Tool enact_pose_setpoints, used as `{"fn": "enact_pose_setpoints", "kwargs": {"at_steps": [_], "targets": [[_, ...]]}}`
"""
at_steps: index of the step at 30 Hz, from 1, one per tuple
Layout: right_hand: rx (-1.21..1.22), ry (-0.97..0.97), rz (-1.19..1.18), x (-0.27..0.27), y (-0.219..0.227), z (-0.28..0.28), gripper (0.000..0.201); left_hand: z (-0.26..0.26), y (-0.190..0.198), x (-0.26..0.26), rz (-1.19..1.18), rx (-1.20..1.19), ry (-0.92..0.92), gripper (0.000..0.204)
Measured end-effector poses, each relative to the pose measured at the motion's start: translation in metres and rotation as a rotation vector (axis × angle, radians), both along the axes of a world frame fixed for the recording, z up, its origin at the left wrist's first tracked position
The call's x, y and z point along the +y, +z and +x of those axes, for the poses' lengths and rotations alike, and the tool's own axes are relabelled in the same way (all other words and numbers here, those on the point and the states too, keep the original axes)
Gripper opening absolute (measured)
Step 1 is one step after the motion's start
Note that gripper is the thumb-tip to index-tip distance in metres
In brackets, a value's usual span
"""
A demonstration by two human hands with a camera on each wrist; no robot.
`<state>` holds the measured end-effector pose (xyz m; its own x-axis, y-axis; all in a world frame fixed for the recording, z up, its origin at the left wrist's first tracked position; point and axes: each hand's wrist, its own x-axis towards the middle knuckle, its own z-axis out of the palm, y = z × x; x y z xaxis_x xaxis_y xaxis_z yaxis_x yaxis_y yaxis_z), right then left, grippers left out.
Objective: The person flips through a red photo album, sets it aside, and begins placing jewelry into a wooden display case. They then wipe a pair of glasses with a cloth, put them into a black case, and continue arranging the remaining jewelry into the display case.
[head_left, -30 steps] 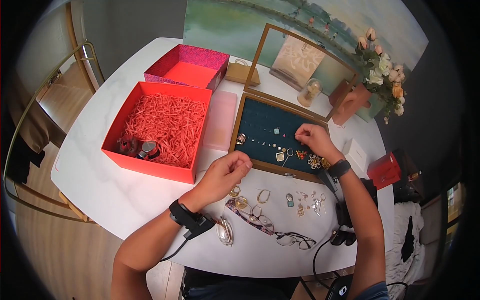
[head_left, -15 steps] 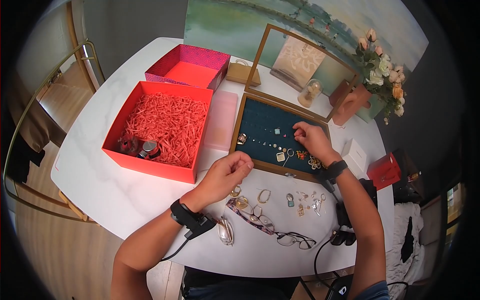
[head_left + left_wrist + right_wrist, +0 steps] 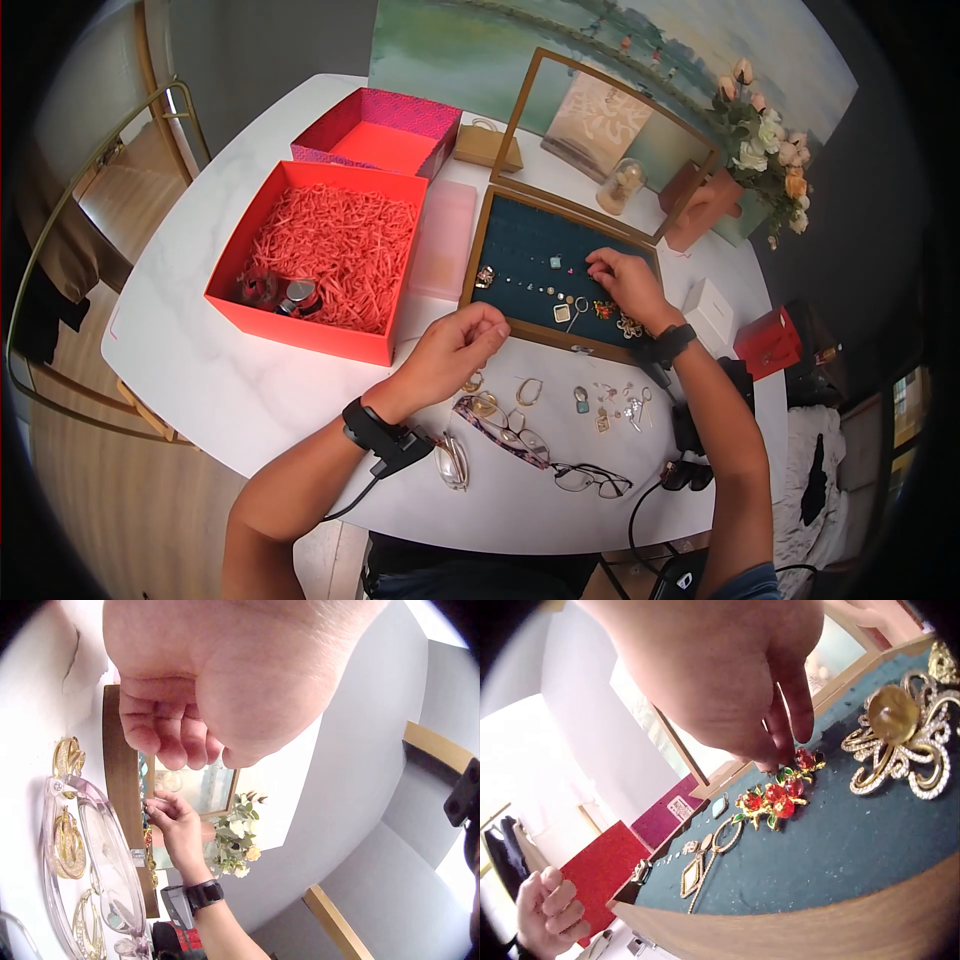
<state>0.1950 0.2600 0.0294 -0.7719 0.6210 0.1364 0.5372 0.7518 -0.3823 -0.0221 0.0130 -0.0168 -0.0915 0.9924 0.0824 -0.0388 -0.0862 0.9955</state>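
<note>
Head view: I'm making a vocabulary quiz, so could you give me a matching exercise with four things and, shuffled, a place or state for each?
Things
1. Right hand
2. Jewellery case
3. Red box
4. Black-framed glasses

Places and states
A. Filled with shredded paper
B. On the white table, on the near side of the case
C. Over the teal lining
D. Standing with its glazed lid raised

Right pairs: 1-C, 2-D, 3-A, 4-B.
</note>
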Motion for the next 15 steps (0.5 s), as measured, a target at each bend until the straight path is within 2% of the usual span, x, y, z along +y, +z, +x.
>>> {"fn": "enact_pose_setpoints", "kwargs": {"at_steps": [12, 15], "targets": [[0.113, -0.061, -0.116, 0.009, -0.004, -0.003, 0.025, -0.002, -0.001, 0.000, 0.004, -0.020, 0.001, 0.016], [0.113, -0.015, -0.164, -0.015, 0.014, -0.001, 0.026, -0.001, -0.002, 0.001, 0.011, -0.001, 0.009, 0.016]]}}
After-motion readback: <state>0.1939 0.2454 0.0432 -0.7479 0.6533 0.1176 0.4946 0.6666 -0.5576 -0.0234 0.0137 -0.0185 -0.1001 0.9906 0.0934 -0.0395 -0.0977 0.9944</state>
